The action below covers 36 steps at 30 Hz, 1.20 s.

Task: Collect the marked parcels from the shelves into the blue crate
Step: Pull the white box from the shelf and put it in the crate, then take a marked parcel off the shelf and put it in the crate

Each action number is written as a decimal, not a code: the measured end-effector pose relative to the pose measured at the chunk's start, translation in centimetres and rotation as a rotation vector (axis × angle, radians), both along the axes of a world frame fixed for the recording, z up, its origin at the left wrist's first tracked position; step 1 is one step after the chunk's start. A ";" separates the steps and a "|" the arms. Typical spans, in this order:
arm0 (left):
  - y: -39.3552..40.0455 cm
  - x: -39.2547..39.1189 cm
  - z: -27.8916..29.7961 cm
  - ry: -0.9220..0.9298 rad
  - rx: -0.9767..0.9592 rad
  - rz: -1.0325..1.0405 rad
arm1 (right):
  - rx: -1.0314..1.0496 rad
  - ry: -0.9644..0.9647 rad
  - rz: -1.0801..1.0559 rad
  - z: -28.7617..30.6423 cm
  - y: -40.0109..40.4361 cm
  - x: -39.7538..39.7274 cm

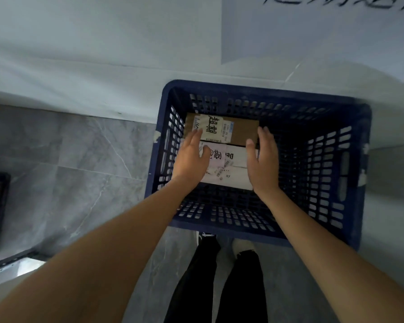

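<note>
The person stands over the blue crate [359, 159], which sits on the grey tiled floor [79, 171] close to a white wall [103, 54], and both arms reach down into it. Two parcels lie on the bottom of the crate, toward its left side: a brown cardboard parcel [243, 131] with a white label carrying large handwritten characters, and just in front of it a white parcel [238, 169] with printed labels and barcodes. The two parcels lie side by side, touching or almost touching, so that they fill one part of the floor of the crate and leave the right part free, probably for more parcels. The left hand [191, 157] is spread with straight fingers over the left ends of both parcels; whether it presses them or only hovers cannot be told. The right hand [264, 159] is also open, its fingers straight and together, standing like a flat wall along the right ends of the parcels. It seems the hands frame the parcels from both sides to keep them neat, or have just let the white one go. Neither hand holds anything. Below, the person's dark trousers [219, 287] and light shoes [243, 247] stand close to the near rim of the crate.
</note>
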<state>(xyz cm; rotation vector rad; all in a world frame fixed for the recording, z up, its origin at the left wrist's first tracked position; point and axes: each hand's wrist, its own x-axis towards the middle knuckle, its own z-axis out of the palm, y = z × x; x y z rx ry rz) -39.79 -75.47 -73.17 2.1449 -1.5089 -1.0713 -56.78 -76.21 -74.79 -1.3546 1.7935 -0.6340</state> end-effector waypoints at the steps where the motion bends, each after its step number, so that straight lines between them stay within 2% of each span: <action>1: 0.1 0.1 0.9 -0.063 -0.035 -0.040 | -0.040 0.033 0.050 1.0 -0.1 0.1; 4: 1.1 0.7 4.4 -0.258 -0.118 -0.099 | -0.133 0.154 0.192 4.8 0.0 0.0; 10: 2.0 2.9 13.4 -0.494 -0.217 -0.157 | -0.272 0.332 0.459 14.6 -0.9 0.9; 15: 3.4 4.2 22.4 -0.605 -0.283 -0.046 | -0.410 0.411 0.611 23.7 -1.9 2.8; 20: 8.1 6.5 32.3 -0.715 -0.352 0.065 | -0.564 0.446 0.745 33.5 -1.0 5.5; 28: 18.1 14.1 47.3 -0.943 -0.417 0.301 | -0.862 0.357 0.971 47.5 3.6 15.3; 36: 34.1 23.5 58.7 -1.132 -0.391 0.649 | -1.116 0.104 1.182 57.6 15.3 30.4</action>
